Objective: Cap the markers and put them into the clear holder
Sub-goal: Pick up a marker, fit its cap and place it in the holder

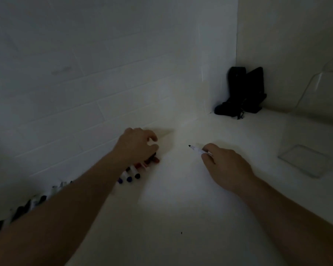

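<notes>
Head view, dim light: your right hand (226,166) pinches an uncapped marker (198,150) w/ its dark tip pointing left, held just over the white counter (181,198). Clear holder (304,160) sits well apart to the right on the counter; can't tell if anything's inside, looks see-through to the base. Your left hand (136,144) is curled, fingers bent over the far end of a row of markers (131,174) lying along the tiled wall (85,83); can't tell if it grips one. Black object (242,93) stands in the corner.
</notes>
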Motion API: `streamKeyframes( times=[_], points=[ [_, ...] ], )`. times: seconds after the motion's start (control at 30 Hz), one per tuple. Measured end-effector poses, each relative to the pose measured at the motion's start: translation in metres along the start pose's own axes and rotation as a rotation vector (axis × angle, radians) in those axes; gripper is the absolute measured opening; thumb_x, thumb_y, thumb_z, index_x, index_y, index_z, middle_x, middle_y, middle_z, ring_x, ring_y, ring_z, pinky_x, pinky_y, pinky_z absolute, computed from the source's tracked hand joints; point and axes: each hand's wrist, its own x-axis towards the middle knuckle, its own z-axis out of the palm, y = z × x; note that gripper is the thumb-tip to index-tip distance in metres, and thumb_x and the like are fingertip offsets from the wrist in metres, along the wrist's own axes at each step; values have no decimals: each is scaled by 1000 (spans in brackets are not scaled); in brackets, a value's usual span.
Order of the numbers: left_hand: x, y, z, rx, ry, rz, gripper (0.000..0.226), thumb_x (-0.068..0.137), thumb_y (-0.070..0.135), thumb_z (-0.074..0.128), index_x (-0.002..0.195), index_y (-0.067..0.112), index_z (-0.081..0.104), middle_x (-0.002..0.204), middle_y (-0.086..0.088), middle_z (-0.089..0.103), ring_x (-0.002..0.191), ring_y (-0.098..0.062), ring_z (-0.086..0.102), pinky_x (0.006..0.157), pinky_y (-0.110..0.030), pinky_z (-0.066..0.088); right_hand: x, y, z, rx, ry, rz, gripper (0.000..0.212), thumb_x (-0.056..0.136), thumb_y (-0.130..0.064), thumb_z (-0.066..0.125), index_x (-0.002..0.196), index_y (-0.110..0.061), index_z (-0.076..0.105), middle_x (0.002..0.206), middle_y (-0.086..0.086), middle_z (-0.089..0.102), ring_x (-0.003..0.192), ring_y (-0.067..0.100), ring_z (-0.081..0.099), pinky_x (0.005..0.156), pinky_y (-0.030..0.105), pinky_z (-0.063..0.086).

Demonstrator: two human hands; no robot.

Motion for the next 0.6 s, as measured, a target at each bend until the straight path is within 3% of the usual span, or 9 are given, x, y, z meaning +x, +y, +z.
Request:
streamKeyframes(
  times=[0.1, 0.17, 0.27, 0.33, 0.43, 0.5, 0.6],
  points=[
    [23, -5, 4, 217, -180, -74, 40, 83, 60, 54, 121, 45, 56, 125, 5, 57, 116, -26, 45, 99, -43, 40, -1, 0, -2, 53, 5, 7, 26, 103, -45, 36, 110, -29, 55, 75, -5, 61, 64, 14, 57, 57, 33, 43],
    [30, -1, 11, 302, -238, -88, 39, 83, 58, 52, 120, 46, 56, 122, 6, 58, 115, -25, 44, 99, -43, 34, -2, 0, -4, 78, 7, 10, 27, 103, -46, 35, 109, -29, 56, 74, -5, 61, 64, 14, 56, 57, 33, 42],
    [34, 5, 20, 303, -232, -77, 33, 86, 49, 50, 118, 45, 58, 115, 10, 64, 114, -22, 48, 102, -44, 32, -2, 0, -5, 101, 5, 3, 30, 103, -47, 34, 110, -27, 56, 74, -4, 62, 64, 15, 57, 58, 34, 44],
    [31, 6, 21, 274, -128, -51, 34, 90, 46, 48, 122, 43, 59, 117, 7, 65, 111, -23, 55, 102, -43, 39, -2, 0, -5, 113, -2, -3, 31, 103, -48, 33, 109, -28, 56, 74, -4, 63, 64, 15, 59, 60, 36, 49],
    [10, 17, 15, -135, 120, 52, 31, 101, 36, 45, 118, 27, 69, 99, -2, 70, 78, -15, 68, 75, -30, 56, -3, 1, -5, 166, -4, -11, 28, 103, -50, 36, 107, -30, 55, 75, -3, 64, 66, 17, 60, 64, 41, 53],
    [-16, 28, 12, -434, 152, 119, 30, 104, 35, 42, 108, 26, 70, 92, -8, 66, 62, -11, 69, 57, -16, 49, -3, 1, -6, 205, 5, -36, 32, 103, -53, 37, 102, -29, 57, 75, -3, 63, 68, 18, 61, 66, 41, 54],
    [-54, 29, 25, -527, 227, 217, 22, 101, 39, 40, 100, 36, 62, 94, 2, 56, 79, -12, 66, 72, -17, 42, -4, -2, -7, 257, 28, -109, 29, 103, -50, 41, 101, -29, 61, 79, -3, 66, 71, 15, 62, 71, 41, 54]
  ],
)
